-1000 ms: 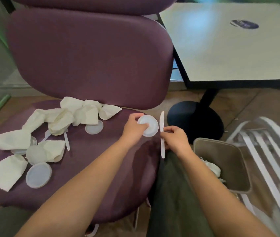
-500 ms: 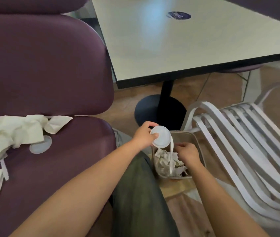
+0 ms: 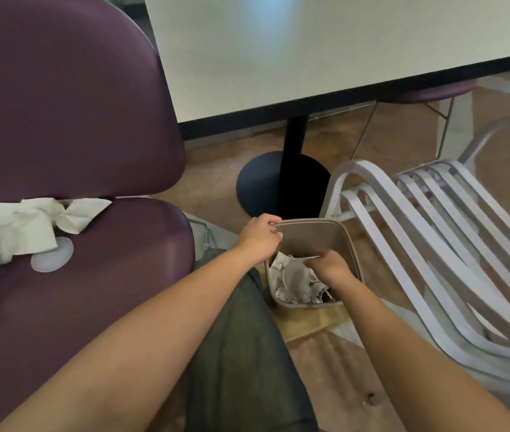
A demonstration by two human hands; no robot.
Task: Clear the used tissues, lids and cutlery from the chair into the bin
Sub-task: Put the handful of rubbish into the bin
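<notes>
1. Tissues (image 3: 13,232) lie crumpled at the back edge of the purple chair seat (image 3: 107,291), a round lid (image 3: 51,258) beside them.
2. My left hand (image 3: 259,236) pinches the bin (image 3: 312,235) rim at its far left corner.
3. My right hand (image 3: 330,266) hovers curled over the bin; I cannot tell whether it grips anything.
4. Crumpled tissue fills the bin.

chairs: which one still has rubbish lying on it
The purple padded chair on the left: crumpled tissues and a round lid lie on its seat. The white slatted chair on the right has none visible.
</notes>
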